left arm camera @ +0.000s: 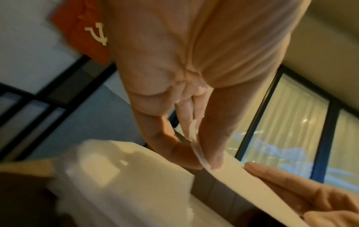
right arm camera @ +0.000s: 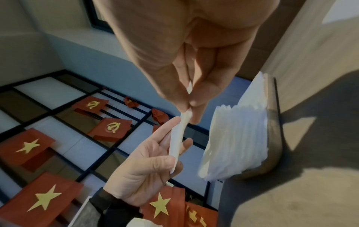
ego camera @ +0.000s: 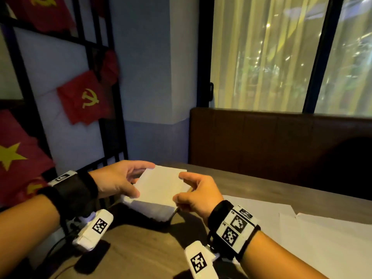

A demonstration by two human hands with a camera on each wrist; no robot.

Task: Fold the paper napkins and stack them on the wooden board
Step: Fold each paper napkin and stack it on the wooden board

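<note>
Both hands hold one folded white napkin (ego camera: 161, 186) in the air just above a stack of folded napkins (ego camera: 153, 210). The stack rests on a dark board (ego camera: 159, 221) at the table's left edge. My left hand (ego camera: 143, 179) pinches the napkin's left edge between thumb and fingers, and the left wrist view shows that pinch (left arm camera: 202, 162) on the sheet (left arm camera: 252, 184). On the right edge my right hand (ego camera: 179, 187) pinches it too. In the right wrist view the napkin (right arm camera: 177, 138) runs edge-on from the right hand (right arm camera: 189, 113), beside the stack (right arm camera: 239, 138).
Several flat unfolded napkins (ego camera: 302, 238) lie on the wooden table (ego camera: 141, 248) at the right. A brown bench back (ego camera: 281, 141) stands behind the table under a curtained window. A black-framed partition with red flags (ego camera: 84, 99) runs close along the left.
</note>
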